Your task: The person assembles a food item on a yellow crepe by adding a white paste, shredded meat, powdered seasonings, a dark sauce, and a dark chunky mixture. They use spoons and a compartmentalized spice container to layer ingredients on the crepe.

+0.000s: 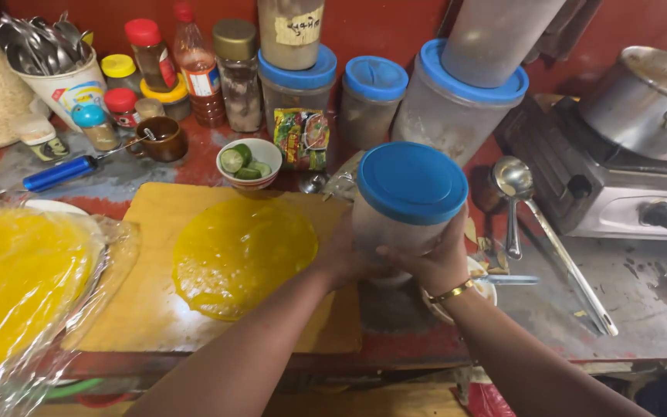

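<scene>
Both my hands hold a translucent plastic jar with a blue lid point(404, 202) just above the counter, right of a wooden board point(148, 309). My left hand point(341, 259) wraps the jar's left side and my right hand point(434, 262), with a gold bangle at the wrist, grips its front. A thin round yellow sheet point(237, 255) lies flat on the board. Under my right wrist a small white dish point(482, 287) is partly hidden.
A bowl of lime pieces point(248, 162), spice jars, blue-lidded containers point(457, 100) and a cup of spoons point(59, 73) line the back. A ladle point(515, 193) and gas stove with a steel pot point(646, 100) stand right. Wrapped yellow sheets point(17, 286) lie left.
</scene>
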